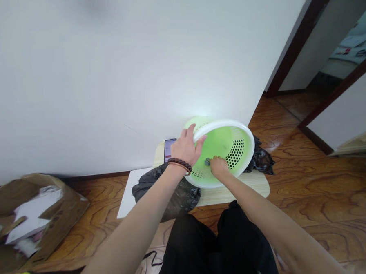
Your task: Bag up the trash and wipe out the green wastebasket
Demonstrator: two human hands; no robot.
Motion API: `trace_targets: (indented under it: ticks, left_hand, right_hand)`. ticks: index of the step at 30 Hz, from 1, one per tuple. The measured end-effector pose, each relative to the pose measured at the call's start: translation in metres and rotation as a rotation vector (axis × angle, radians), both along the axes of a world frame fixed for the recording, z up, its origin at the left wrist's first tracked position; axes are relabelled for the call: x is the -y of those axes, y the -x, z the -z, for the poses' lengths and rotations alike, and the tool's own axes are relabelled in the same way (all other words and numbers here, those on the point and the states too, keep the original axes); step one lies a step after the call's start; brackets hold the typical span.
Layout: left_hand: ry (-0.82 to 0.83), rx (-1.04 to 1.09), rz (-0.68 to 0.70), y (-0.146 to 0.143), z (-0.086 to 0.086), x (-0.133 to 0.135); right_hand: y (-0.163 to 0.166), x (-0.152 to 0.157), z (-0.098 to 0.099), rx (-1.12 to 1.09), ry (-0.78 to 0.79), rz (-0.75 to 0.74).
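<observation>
A light green perforated plastic basket [232, 144] with a white rim lies tilted on a low pale wooden table [256, 184], its opening turned towards me. My left hand [186, 147], a beaded bracelet at its wrist, grips the white rim on the left side. My right hand [218, 166] reaches inside the basket with the fingers pinched on a small dark grey thing that I cannot make out.
A black plastic bag [176, 192] lies under and beside the basket, showing again at the right [262, 159]. A phone [169, 149] rests on the table by the white wall. A cardboard box [30, 218] with papers sits left on the wooden floor. A doorway opens at the right.
</observation>
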State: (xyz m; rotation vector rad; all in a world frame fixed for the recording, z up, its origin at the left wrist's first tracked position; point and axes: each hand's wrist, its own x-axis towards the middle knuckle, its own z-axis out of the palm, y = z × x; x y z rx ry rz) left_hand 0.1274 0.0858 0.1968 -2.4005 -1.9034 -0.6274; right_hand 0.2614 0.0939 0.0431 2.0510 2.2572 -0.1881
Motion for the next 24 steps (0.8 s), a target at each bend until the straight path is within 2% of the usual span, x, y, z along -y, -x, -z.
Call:
trace_targets:
  ticks: [3,6,8,11,15,18,20,22,24]
  left_hand:
    - [-0.153,-0.169,0.103,0.0,-0.014,0.005]
    - [-0.203,-0.343,0.27,-0.01,-0.033,-0.005]
    - [-0.175,-0.432,0.346,-0.018,-0.043,-0.019]
    - [-0.053,-0.459,0.37,-0.025,-0.05,-0.042]
    - [0.048,-0.363,0.578,-0.031,-0.05,-0.063]
    - [0.192,-0.218,0.577,-0.035,-0.049,-0.069]
    - [0.265,-0.171,0.541,-0.036,-0.05,-0.07]
    - [0.284,-0.158,0.524,-0.039,-0.05,-0.069]
    - [0.273,-0.148,0.51,-0.042,-0.049,-0.068]
  right_hand:
    - [-0.004,0.006,-0.007,0.049,-0.021,-0.034]
    - [0.002,0.011,-0.015,0.065,-0.013,-0.08]
    - [0.006,0.013,-0.018,0.074,-0.005,-0.098]
    - [0.005,0.011,-0.02,0.1,-0.023,-0.136]
    - [-0.014,-0.003,-0.023,0.151,-0.131,-0.247]
    - [-0.038,-0.022,-0.033,0.181,-0.259,-0.326]
    - [-0.055,-0.033,-0.039,0.215,-0.304,-0.322]
    - [-0.066,-0.038,-0.038,0.233,-0.321,-0.3]
    - [-0.064,-0.036,-0.029,0.218,-0.304,-0.258]
